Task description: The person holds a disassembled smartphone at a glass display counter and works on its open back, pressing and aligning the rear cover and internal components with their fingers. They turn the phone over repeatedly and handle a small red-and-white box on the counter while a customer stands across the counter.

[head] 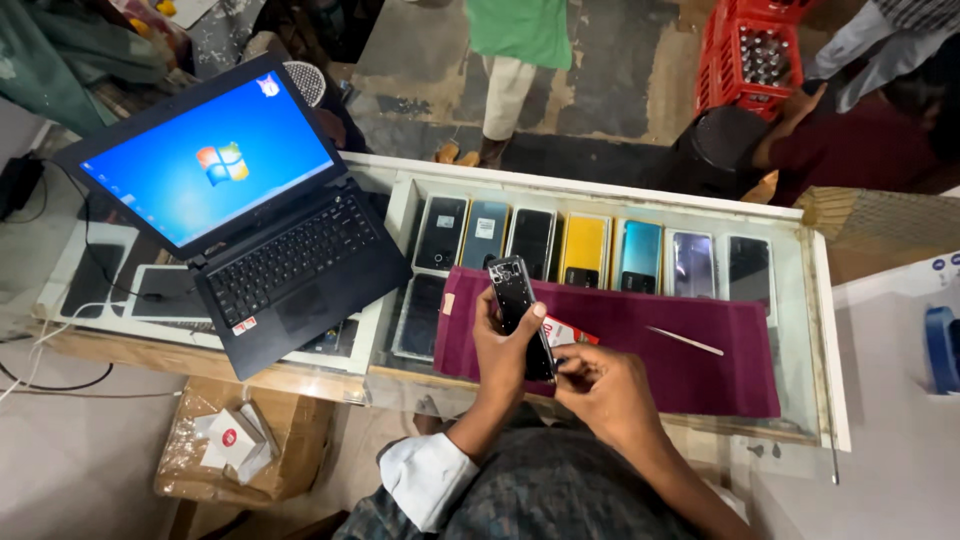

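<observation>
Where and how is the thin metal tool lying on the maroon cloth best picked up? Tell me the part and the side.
Pinch the thin metal tool near its middle, from straight above, fingers across its narrow width. It lies flat and slanted on the maroon cloth, apart from everything else, so only a top-down pinch reaches it. The right hand is nearest, but both it and the left hand grip the black phone.

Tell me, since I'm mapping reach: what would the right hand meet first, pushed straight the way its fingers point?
Probably the dark smartphone that the right hand already pinches at its bottom end.
</observation>
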Demonstrator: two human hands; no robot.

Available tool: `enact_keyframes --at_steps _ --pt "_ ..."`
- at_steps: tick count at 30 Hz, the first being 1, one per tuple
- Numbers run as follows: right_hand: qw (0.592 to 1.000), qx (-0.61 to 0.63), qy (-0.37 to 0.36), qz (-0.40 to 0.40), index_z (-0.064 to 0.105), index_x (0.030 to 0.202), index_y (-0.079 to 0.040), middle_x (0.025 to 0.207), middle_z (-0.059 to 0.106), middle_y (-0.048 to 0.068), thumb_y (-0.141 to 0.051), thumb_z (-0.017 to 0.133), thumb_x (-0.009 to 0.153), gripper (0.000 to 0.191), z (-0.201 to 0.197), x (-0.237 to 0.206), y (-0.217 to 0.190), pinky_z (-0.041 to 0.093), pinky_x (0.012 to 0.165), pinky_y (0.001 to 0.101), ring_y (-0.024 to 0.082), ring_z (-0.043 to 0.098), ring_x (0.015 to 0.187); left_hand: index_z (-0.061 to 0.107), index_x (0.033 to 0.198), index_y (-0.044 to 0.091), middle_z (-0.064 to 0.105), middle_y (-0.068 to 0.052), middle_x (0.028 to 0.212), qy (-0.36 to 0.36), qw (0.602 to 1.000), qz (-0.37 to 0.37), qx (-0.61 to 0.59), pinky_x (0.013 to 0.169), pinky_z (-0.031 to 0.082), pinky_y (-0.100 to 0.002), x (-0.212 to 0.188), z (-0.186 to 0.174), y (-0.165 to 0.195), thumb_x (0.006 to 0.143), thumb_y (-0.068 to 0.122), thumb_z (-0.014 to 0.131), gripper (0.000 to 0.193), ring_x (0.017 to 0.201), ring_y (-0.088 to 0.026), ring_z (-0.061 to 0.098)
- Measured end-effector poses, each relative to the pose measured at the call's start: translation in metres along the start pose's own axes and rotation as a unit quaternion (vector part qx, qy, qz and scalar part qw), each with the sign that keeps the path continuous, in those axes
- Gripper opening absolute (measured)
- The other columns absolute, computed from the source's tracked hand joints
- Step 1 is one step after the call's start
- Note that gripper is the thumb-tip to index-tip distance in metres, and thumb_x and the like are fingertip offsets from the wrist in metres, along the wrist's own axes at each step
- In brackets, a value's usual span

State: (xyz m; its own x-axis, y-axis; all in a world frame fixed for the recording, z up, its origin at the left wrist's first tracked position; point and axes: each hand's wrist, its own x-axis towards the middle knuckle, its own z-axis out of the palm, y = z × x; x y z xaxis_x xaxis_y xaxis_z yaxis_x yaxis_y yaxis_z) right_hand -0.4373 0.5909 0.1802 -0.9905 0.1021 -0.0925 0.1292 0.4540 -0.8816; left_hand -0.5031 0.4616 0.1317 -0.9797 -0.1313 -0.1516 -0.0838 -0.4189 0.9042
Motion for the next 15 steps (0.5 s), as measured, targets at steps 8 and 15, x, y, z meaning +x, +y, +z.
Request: enact_keyframes --at_steps 8,15 --pt "0.999 0.004 -0.031 0.020 0.079 0.104 -0.001 0.073 0.079 0.005 -0.003 0.078 0.079 0.024 -0.003 0.009 0.009 0.055 0.055 0.0235 0.005 0.068 0.059 0.058 0.125 0.004 0.066 0.000 0.099 -0.005 1.000 -0.008 -0.007 0.076 0.052 -0.025 0.005 0.000 -0.006 0.082 0.015 0.083 0.051 0.085 -0.008 0.061" --pt "0.999 0.008 -0.022 0.024 0.078 0.096 0.000 0.070 0.077 0.004 0.000 0.078 0.078 0.018 -0.004 0.015 0.013 0.055 0.056 0.0221 0.004 0.067 0.060 0.057 0.126 0.004 0.066 -0.001 0.097 -0.034 0.999 -0.014 -0.012 0.075 0.051 -0.025 0.007 0.004 -0.002 0.083 0.016 0.083 0.052 0.084 -0.008 0.061"
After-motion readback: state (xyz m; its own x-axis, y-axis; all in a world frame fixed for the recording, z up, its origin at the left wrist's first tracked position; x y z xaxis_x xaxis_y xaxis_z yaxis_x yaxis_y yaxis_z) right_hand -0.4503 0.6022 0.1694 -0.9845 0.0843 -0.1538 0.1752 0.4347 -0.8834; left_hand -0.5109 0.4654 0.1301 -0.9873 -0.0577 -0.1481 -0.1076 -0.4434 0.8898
